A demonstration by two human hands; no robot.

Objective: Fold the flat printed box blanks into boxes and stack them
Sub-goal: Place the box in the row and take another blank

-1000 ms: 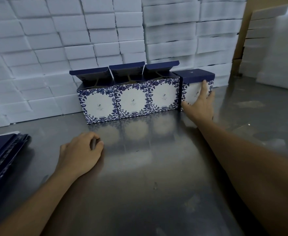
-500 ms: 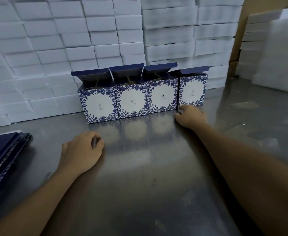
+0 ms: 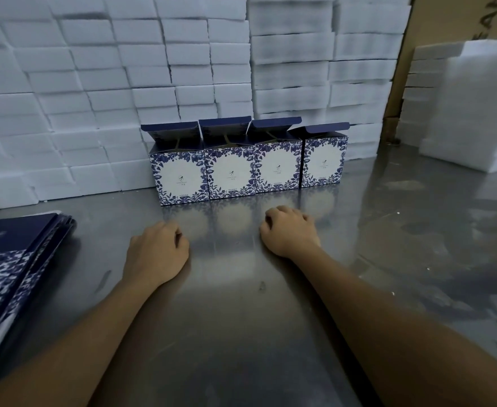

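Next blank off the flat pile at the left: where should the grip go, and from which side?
Probably take the top blank of the pile of flat blanks by its right-hand edge, coming in from the right with the left hand. That edge lies fanned and exposed toward the bare metal table, so fingers could likely slide under it; the pile's left side runs out of view.

boxes (image 3: 248, 168) behind hands, blanks (image 3: 15, 277) left
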